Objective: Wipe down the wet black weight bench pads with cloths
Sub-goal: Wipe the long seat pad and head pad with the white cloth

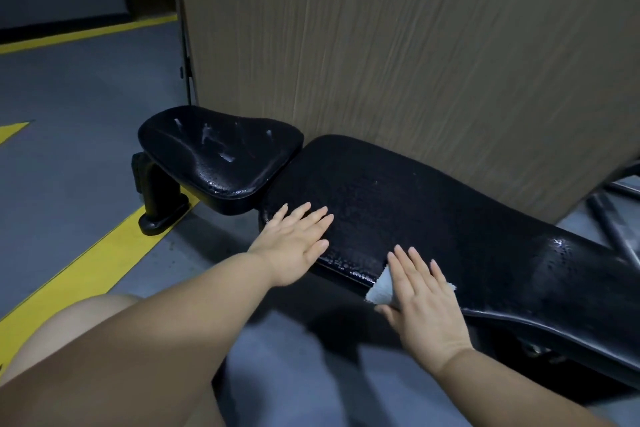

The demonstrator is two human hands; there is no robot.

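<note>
We see a black weight bench low on a grey floor (86, 97). Two pads: the small seat pad (218, 156) at left, the long back pad (433, 211) running to the right, with a narrow gap between them. Both are wet. The seat pad has pale water streaks on top and droplets along its near rim. The back pad is beaded with drops near its front edge and at the right end.

Left hand (294, 243) lies flat, palm down, on the near left corner of the back pad, fingers straight and slightly fanned, gripping nothing. Right hand (422, 302) lies flat on a light grey cloth (379, 289) at the near edge of the back pad, to the right of the left hand. Its fingers are straight and a little apart, pressing the cloth onto the pad. Bits of cloth show on both sides of the hand, and part of it hangs over the pad edge.

The bench foot (159, 204) stands under the seat pad, touching a yellow floor stripe (104, 263). A big cardboard panel (415, 62) stands upright right behind the pads. Dark metal frame tubes (616, 222) show at far right. A bare knee (69, 322) sits lower left.
</note>
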